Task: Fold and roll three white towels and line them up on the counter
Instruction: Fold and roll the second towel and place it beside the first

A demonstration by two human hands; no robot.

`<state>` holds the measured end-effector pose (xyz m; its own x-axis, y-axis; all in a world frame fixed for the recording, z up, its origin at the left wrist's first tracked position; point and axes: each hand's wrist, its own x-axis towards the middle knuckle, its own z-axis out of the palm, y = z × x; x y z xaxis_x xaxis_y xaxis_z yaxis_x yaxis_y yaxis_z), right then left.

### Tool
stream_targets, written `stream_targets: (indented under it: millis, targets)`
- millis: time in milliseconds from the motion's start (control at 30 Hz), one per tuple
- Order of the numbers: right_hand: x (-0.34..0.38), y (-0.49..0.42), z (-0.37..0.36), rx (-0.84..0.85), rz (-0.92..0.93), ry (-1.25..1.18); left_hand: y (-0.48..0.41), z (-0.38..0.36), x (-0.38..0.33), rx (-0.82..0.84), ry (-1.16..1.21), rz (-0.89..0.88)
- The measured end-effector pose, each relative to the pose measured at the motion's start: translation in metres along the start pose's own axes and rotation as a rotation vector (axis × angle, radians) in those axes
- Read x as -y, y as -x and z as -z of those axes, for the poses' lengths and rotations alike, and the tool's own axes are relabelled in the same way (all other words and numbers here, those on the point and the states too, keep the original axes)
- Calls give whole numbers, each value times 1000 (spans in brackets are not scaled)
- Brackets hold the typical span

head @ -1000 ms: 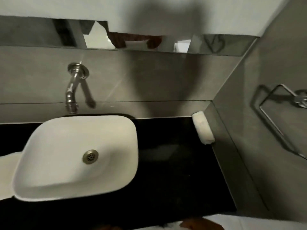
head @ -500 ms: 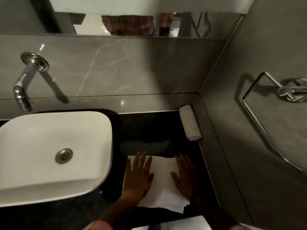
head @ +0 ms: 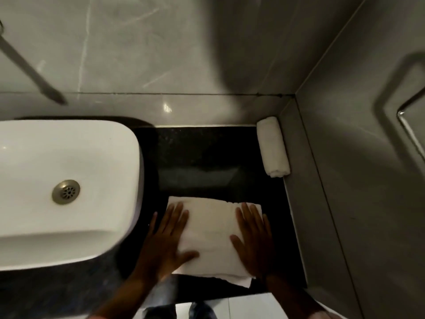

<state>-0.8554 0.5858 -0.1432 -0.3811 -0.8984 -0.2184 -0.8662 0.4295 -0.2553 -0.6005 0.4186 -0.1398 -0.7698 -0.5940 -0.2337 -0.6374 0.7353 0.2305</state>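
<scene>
At the near edge of the black counter (head: 202, 157) we see a folded white towel (head: 211, 236) lying flat, just to the right of the white sink (head: 69, 171). We take the sink as our landmark throughout. Both hands press down on this towel with palms flat and fingers spread apart, gripping nothing. The left hand (head: 165, 245) covers the towel's side nearest the sink, its thumb pointing across the cloth and its outer fingers partly over the bare counter. The right hand (head: 255, 242) lies on the towel's side farthest from the sink, fingers pointing toward the back wall (head: 161, 54). The towel's near corner, on the side away from the sink, shows several layered edges slightly out of line.

Beyond the towel, the counter to the right of the sink is a dark, shiny strip. The sink's round metal drain (head: 66, 192) sits in the basin, well to the left of the hands.

Farther back, well right of the sink, a rolled white towel (head: 272, 147) lies on the counter in the corner, touching the side wall (head: 345, 180) and reaching to the back wall. Its length runs front to back. It lies well apart from the folded towel.
</scene>
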Motion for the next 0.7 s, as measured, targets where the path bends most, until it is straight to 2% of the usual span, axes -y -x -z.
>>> stream_targets:
  millis: [100,233,367,467,567,700]
  targets:
    - [4,7,3,8,-88,-41,-11,12,5,-21,-32,-3]
    - [15,51,11,-6,-192,-72,-50,51,-20,-205,37,264]
    - [48,87,26,28,-181,-84,-37,58,-68,-245,35,94]
    - [47,103,33,86,-136,-72,29,29,-87,-147,75,7]
    - [35,123,22,105,-19,-69,88,-3,-88,-64,107,-8]
    - [18,148,-4,-247,122,40,113,-28,-79,-214,21,-46]
